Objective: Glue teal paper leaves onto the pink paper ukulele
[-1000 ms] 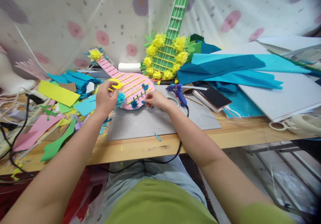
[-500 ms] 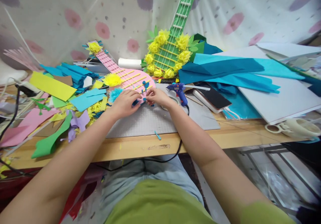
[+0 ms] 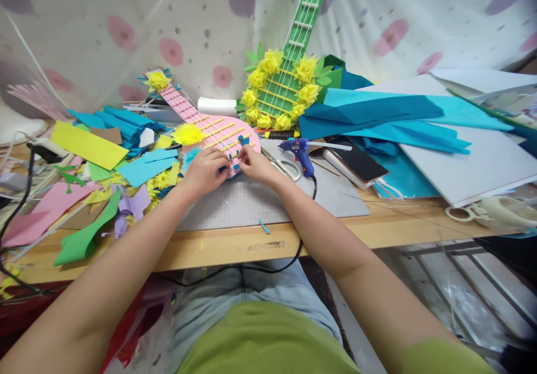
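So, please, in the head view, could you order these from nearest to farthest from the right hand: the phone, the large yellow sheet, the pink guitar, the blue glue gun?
From the right hand:
1. Pink guitar: right at the hand.
2. Blue glue gun: to its right.
3. Phone: farther right.
4. Large yellow sheet: far left.

A green guitar [image 3: 277, 95] ringed with yellow flowers [image 3: 306, 69] is standing before a patterned curtain [image 3: 184, 16]. A blue glue gun [image 3: 299, 152] is lying on a grey mat [image 3: 335, 196] beside scissors [image 3: 279, 163], while a dark-screened phone [image 3: 359, 160] is resting farther right. Blue sheets [image 3: 377, 109] are overlapping white boards [image 3: 470, 164]. On the left of the bench [image 3: 235, 245], a yellow sheet [image 3: 89, 145] and a curling green strip [image 3: 89, 235] are lying among paper scraps [image 3: 133, 202].
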`<control>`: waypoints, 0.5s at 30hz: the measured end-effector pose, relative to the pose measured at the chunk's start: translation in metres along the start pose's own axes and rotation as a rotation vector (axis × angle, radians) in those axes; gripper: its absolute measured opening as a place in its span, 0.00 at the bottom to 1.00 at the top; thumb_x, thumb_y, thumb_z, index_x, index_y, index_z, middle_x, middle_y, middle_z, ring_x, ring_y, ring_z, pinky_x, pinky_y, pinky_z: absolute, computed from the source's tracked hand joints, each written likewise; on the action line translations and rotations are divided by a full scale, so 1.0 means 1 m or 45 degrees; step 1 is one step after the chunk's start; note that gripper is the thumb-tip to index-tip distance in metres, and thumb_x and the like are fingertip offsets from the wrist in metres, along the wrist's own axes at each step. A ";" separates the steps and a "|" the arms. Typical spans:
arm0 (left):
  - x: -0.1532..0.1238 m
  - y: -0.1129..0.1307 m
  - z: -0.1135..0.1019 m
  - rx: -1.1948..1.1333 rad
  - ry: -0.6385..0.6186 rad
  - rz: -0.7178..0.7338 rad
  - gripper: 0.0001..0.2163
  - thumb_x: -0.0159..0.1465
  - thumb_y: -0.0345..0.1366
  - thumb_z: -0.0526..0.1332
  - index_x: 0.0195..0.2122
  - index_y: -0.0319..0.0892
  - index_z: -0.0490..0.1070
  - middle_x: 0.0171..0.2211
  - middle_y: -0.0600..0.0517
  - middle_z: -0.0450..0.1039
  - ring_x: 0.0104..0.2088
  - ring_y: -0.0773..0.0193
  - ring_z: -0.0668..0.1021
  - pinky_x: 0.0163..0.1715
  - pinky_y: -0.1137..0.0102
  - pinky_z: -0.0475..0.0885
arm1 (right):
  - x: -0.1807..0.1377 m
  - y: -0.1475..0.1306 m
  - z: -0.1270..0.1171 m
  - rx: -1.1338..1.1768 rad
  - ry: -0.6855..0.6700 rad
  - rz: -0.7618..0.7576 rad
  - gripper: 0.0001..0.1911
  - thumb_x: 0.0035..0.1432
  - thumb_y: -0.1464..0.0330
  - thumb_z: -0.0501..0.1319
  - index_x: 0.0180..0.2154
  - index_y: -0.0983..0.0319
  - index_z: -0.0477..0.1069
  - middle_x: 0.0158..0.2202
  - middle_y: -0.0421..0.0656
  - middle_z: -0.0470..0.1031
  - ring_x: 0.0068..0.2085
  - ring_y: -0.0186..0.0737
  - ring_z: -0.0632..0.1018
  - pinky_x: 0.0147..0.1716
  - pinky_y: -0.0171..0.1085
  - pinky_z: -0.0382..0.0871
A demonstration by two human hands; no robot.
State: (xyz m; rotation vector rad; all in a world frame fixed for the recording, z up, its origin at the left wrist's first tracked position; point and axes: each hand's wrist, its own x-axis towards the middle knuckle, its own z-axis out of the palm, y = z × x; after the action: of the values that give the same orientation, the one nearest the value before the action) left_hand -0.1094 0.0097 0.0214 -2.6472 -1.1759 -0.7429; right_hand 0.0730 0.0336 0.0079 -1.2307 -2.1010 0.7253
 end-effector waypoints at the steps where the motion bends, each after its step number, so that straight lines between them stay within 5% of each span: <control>1: 0.000 -0.001 -0.001 -0.008 -0.005 0.002 0.08 0.56 0.31 0.55 0.29 0.44 0.74 0.36 0.49 0.77 0.43 0.57 0.74 0.46 0.59 0.69 | 0.000 -0.001 0.002 -0.027 -0.001 -0.011 0.10 0.52 0.71 0.53 0.39 0.59 0.61 0.29 0.37 0.71 0.32 0.37 0.73 0.32 0.34 0.62; 15: -0.002 -0.004 -0.004 0.024 -0.014 0.034 0.08 0.56 0.30 0.55 0.29 0.44 0.74 0.34 0.48 0.77 0.41 0.56 0.74 0.44 0.59 0.69 | 0.001 -0.015 0.007 -0.217 -0.047 -0.011 0.09 0.53 0.70 0.52 0.39 0.58 0.60 0.34 0.42 0.74 0.34 0.42 0.74 0.32 0.36 0.61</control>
State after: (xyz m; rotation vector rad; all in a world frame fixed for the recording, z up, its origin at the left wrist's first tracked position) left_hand -0.1151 0.0097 0.0238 -2.6498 -1.1421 -0.7097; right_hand 0.0588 0.0272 0.0140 -1.3060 -2.2350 0.5787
